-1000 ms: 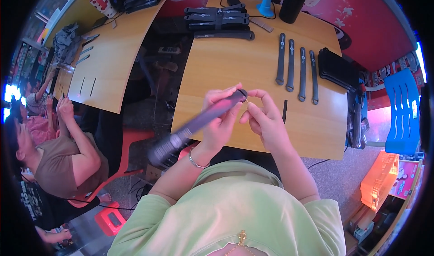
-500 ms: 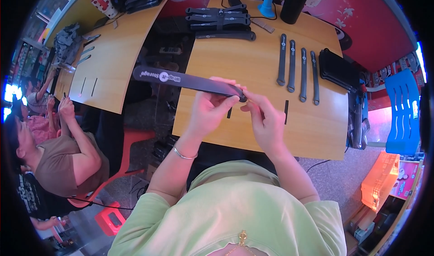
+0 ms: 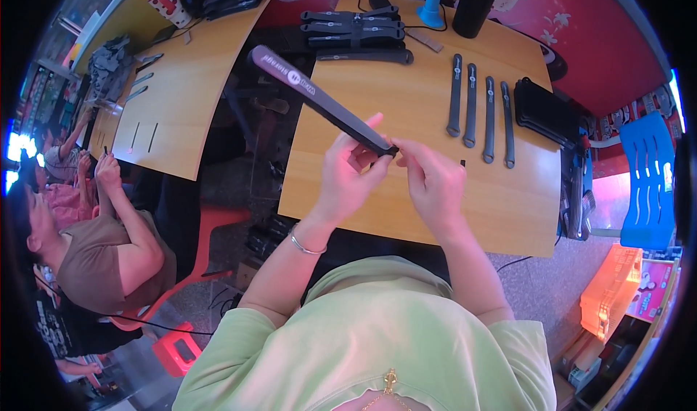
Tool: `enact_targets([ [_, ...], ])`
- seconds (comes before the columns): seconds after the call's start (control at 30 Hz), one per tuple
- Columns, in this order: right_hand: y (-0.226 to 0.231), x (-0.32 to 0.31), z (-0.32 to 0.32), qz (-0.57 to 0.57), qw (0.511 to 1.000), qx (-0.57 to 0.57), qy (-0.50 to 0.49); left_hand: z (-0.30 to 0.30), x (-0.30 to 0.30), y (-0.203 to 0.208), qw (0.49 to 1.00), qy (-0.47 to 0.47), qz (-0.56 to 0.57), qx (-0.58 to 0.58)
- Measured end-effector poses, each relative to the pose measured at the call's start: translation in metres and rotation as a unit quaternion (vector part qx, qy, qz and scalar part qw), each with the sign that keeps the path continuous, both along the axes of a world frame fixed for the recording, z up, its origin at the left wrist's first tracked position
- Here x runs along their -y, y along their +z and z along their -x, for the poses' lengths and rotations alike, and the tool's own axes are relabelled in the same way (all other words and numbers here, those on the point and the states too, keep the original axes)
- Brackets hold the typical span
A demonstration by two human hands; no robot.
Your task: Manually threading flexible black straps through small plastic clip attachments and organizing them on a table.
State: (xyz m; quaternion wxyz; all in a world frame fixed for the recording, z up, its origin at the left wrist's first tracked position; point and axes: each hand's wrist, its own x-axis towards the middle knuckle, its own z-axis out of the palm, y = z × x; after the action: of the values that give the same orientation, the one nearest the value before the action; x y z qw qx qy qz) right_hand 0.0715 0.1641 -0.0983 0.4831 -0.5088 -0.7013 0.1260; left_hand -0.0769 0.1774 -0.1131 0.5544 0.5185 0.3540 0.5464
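Note:
A long dark grey strap [image 3: 330, 104] with pale lettering slants over the table. Its rounded free end points far left. My left hand [image 3: 347, 182] is closed round its near end, thumb on the near side. My right hand [image 3: 435, 186] pinches at the tip of that same end, its fingers curled; what exactly lies between the fingertips is hard to make out. Just beyond the right hand, a short bit of a black strip [image 3: 463, 163] shows on the tabletop, the rest of it hidden behind the hand.
Several matching straps [image 3: 471, 110] lie in a row on the wooden table [image 3: 501, 215], beside a black stack [image 3: 548, 111]. Bundled straps [image 3: 353, 32], a blue fan [image 3: 431, 1] and a black bottle [image 3: 478, 4] stand farther back. At left, a person [image 3: 116, 247] sits by another table [image 3: 210, 84].
The strap's free end has swung away from me and slightly right, so the strap slants more steeply. Both hands have shifted a little; the right one now covers most of the black strip.

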Motion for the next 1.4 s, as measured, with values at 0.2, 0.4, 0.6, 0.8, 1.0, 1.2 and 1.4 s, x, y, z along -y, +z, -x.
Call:
enact_targets([
  [0.2,0.002,0.003,-0.004,-0.026,0.995,0.092,0.009,0.025,-0.004,0.020,0.985,-0.126,0.113,-0.037],
  [0.4,0.002,0.011,0.005,0.025,0.996,0.082,0.003,-0.001,0.005,0.007,0.980,-0.037,0.148,0.129],
  [0.6,0.008,0.025,-0.011,0.119,0.988,0.090,-0.031,-0.011,0.007,0.006,0.982,-0.001,0.131,0.133],
  [0.8,0.016,0.026,-0.012,0.133,0.991,-0.030,0.006,-0.008,0.007,0.010,0.980,-0.021,0.146,0.132],
  [1.0,0.003,0.011,-0.009,0.086,0.986,-0.126,0.073,-0.009,0.012,0.011,0.971,-0.050,0.138,0.187],
  [1.2,-0.019,0.005,-0.006,0.122,0.957,-0.246,0.088,-0.008,0.012,-0.004,0.986,-0.042,0.096,0.129],
  [1.4,0.009,-0.019,-0.048,0.162,0.973,-0.160,0.041,0.015,0.018,-0.009,0.968,-0.185,0.172,-0.006],
])
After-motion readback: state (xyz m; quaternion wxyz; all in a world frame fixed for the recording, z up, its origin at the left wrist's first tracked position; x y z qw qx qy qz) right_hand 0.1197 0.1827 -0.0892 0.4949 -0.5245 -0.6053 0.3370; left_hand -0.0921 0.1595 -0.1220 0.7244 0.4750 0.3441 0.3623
